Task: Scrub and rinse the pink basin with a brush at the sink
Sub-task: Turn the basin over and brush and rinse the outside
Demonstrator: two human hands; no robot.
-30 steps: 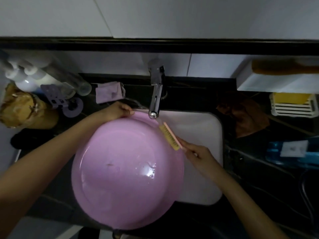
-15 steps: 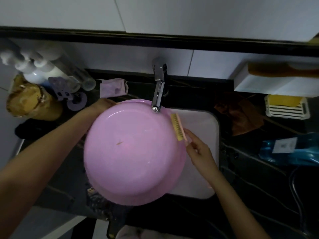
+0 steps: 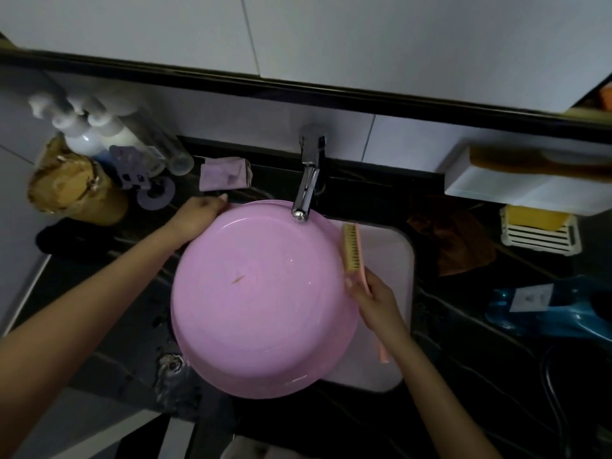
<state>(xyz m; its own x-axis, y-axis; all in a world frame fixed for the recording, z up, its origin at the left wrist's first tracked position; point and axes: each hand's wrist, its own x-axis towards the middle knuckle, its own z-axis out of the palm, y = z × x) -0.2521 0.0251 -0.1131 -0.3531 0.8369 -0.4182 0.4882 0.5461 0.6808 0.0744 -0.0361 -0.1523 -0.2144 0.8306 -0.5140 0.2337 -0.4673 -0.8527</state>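
head view: the round pink plastic basin lies over the left of the white sink, its far rim under the chrome tap at 12 o'clock. your left hand grips the rim at 10 o'clock, fingers curled. your right hand clasps the pink-handled, yellow-bristled brush just beside the rim at 2 o'clock. the basin is probably light, a little flexible and slick when wet, so hold it by the rim. the spout crowds the far edge. a folded lilac cloth and white bottles sit near 11 o'clock.

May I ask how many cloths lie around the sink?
2: purple cloth behind the basin, brown cloth right of the sink; a dark heap far left may be another.
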